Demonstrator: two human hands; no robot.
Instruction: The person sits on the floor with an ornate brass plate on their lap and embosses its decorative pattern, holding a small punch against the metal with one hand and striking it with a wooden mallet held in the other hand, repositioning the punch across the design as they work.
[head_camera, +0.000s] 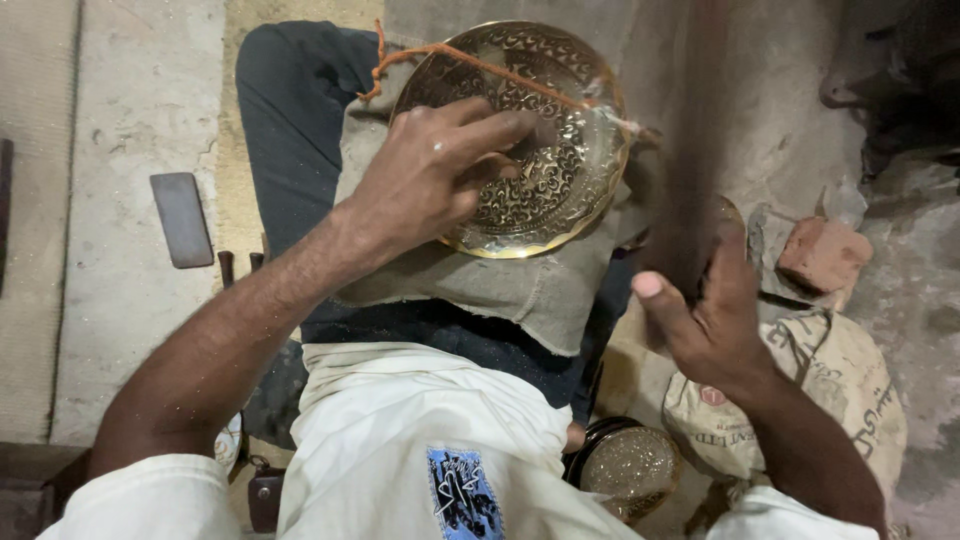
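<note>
- Left hand (440, 170), fingers spread, presses the engraved brass plate (560, 190) onto the lap cloth (520, 290), steadying it at upper centre.
- Right hand (705, 320) grips a motion-blurred tool (690, 180), right of centre.

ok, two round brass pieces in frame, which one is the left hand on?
The large engraved brass plate on the cloth-covered lap, under the left hand, with an orange cord across it. The smaller round piece lies low by the sack, untouched.
</note>
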